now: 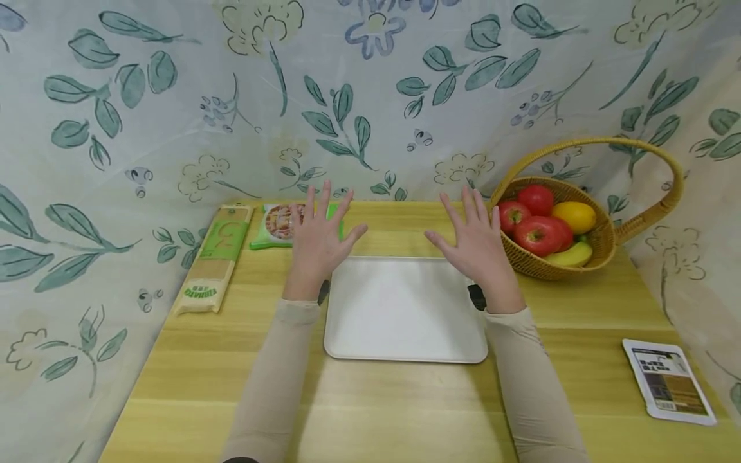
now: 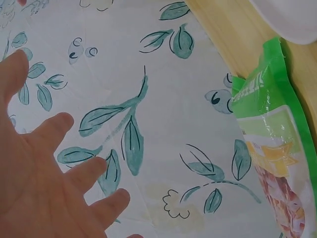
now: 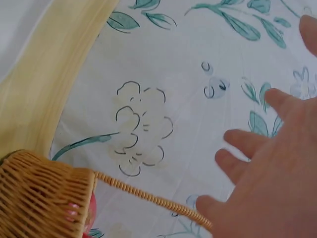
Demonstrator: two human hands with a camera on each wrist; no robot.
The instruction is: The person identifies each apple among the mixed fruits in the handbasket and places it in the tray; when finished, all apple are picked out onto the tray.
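With fingers apart on empty left hand (image 1: pixel 320 244) and right hand (image 1: pixel 476 249), see on the yellow wooden bench (image 1: pixel 399 415), between the beige sleeves (image 1: pixel 272 379), the white shallow rectangular tray (image 1: pixel 405 315), probably light, stiff and slippery, best held by both short rims.

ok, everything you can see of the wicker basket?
The basket is tan and woven, wicker-looking, with a tall arched handle. It sits on the table at back right, beside the right hand, which doesn't grip it. Inside: several red fruits, a yellow fruit, a banana, something green partly hidden.
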